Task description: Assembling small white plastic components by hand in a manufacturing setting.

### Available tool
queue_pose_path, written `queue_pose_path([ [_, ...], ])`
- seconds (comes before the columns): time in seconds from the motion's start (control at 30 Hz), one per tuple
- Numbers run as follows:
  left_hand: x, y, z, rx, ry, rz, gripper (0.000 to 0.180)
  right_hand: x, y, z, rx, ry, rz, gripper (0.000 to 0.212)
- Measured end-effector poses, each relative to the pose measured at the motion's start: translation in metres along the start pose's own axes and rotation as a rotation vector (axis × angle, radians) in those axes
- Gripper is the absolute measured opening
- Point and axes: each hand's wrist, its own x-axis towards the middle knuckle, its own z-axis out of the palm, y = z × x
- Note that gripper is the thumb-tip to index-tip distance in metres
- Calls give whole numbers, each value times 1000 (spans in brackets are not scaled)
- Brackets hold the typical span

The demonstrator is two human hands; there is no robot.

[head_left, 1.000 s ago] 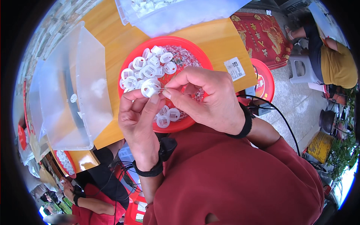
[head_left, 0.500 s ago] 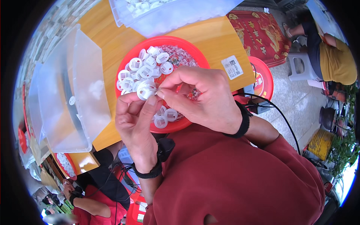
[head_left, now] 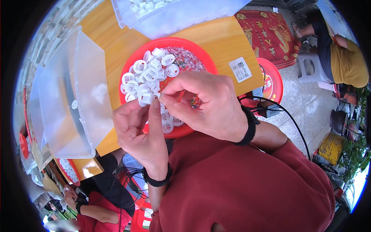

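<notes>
Over the red tray (head_left: 210, 63), my left hand (head_left: 141, 129) pinches a small white round plastic part (head_left: 145, 97) between thumb and fingers. The part is tilted partly edge-on. My right hand (head_left: 210, 104) is closed, thumb against index finger, at the part's right edge. A small clear plastic piece (head_left: 157, 95) sits between its fingertips and the part; whether it has gone into the part I cannot tell. Below my hands lie a heap of similar white round parts (head_left: 150, 73) and many thin clear plastic pieces (head_left: 187, 58).
The tray stands on a wooden table (head_left: 208, 36). A translucent bin (head_left: 77, 96) is at the left, another (head_left: 181, 19) with white parts at the back. A black cable (head_left: 288, 112) runs at the right. Other people sit at lower left (head_left: 96, 212) and far right (head_left: 348, 63).
My left hand has shifted slightly left, turning the white part from nearly face-on to more edge-on. My right fingertips have moved slightly down and left, staying beside the part.
</notes>
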Motion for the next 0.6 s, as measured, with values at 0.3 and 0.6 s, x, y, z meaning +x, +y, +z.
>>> queue_pose_path([
  [0.3,-3,1,2,80,7,40,20,-3,-1,1,-5,0,40,10],
  [0.6,-3,-1,1,31,-15,9,21,-4,4,5,-115,51,-28,12],
])
